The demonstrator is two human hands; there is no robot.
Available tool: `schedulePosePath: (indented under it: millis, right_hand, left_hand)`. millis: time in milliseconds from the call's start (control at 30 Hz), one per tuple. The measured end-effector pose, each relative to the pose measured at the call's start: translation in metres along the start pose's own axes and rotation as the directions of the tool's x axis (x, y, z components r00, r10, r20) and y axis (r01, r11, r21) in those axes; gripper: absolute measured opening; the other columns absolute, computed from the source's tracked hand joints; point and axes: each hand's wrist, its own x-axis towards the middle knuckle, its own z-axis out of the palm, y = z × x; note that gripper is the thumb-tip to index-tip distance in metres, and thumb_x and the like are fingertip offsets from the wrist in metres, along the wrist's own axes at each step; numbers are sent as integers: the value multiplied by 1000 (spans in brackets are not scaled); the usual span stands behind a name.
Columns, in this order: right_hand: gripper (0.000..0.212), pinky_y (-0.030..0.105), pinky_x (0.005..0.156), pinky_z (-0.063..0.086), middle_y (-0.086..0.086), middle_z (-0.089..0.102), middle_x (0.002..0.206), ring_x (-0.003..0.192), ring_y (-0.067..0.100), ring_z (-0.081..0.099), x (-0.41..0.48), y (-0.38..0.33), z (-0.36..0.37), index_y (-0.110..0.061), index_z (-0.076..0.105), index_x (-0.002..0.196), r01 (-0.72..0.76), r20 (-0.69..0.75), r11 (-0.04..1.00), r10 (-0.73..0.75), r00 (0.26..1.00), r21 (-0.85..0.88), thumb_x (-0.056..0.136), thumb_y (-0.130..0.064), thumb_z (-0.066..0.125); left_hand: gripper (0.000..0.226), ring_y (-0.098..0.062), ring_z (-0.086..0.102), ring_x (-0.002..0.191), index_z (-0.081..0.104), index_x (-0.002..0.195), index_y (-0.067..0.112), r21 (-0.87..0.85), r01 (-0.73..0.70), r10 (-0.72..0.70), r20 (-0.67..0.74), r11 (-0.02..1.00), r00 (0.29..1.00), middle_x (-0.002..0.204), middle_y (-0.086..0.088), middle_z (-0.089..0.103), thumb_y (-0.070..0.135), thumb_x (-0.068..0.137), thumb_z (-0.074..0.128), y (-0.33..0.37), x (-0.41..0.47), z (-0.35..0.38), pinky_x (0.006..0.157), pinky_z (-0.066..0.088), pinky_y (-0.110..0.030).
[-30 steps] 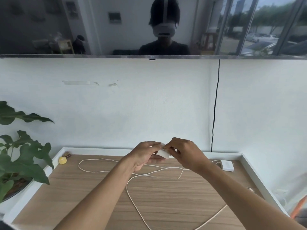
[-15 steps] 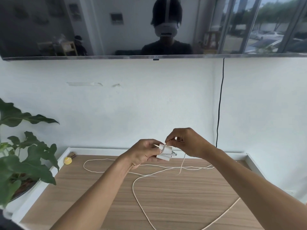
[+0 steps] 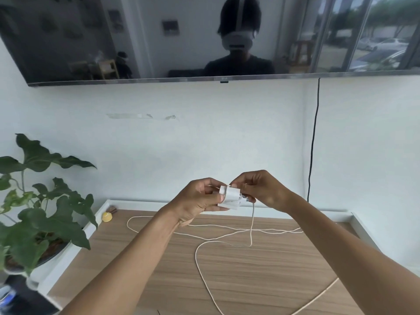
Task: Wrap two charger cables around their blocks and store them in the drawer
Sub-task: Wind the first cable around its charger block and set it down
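while the left hand (image 3: pixel 195 202) curls its fingers round the white charger block (image 3: pixel 230 196), held up above the wooden table (image 3: pixel 261 283), the right hand (image 3: pixel 259 189) pinches the white cable (image 3: pixel 251 225) against the block's top edge. from there the cable hangs down and trails in loose loops over the table.

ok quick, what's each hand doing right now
Left hand: grips the white charger block.
Right hand: pinches the cable right beside the block.
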Motion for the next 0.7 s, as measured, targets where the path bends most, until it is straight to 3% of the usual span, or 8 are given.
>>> schedulePosePath:
  millis: [133, 233, 300, 433, 700]
  right_hand:
    - [15, 22, 51, 39, 14, 55, 72, 59, 16, 44, -1, 4, 0, -8, 72, 87, 12, -5, 998, -12, 1000, 68, 92, -8, 58]
    - [22, 22, 49, 36, 3, 55, 57, 49, 12, 45, -5, 11, 5, 0, 67, 84, -57, 27, 995, 55, 998, 76, 91, 9, 48]
    - [20, 22, 48, 34, -3, 52, 52, 47, 11, 42, -9, 18, 11, 4, 64, 81, -81, 18, 994, 80, 997, 68, 89, 10, 46]
    - [31, 19, 45, 25, -7, 51, 49, 42, 8, 34, -11, 23, 22, -6, 57, 62, -85, -154, 990, 103, 983, 116, 90, 7, 48]
    - [29, 18, 42, 25, -11, 47, 42, 42, 10, 32, -18, 42, 45, -6, 56, 63, -83, -365, 971, 162, 917, 222, 90, 4, 50]
  left_hand:
    - [28, -31, 70, 96, 61, 107, -1, -65, -35, 36, 6, 997, 999, 105, -22, 65, 2, 80, 64, 3, -1, 0, 81, 59, -37]
    - [32, -33, 68, 101, 59, 112, -5, -174, -18, 34, 90, 985, 995, 108, -20, 68, 5, 81, 60, 3, -2, 2, 83, 57, -36]
    - [31, -33, 68, 103, 58, 111, -5, -214, -8, 32, 112, 977, 993, 109, -21, 68, 5, 82, 59, 3, -2, 5, 86, 57, -37]
    - [21, -35, 66, 106, 58, 110, -4, -245, -58, 62, 10, 968, 998, 113, -24, 64, 0, 90, 59, -1, 3, 8, 88, 57, -36]
    - [14, -33, 67, 101, 66, 102, -2, -95, -97, 77, -193, 991, 978, 106, -21, 68, 0, 90, 61, -14, 11, 17, 88, 57, -41]
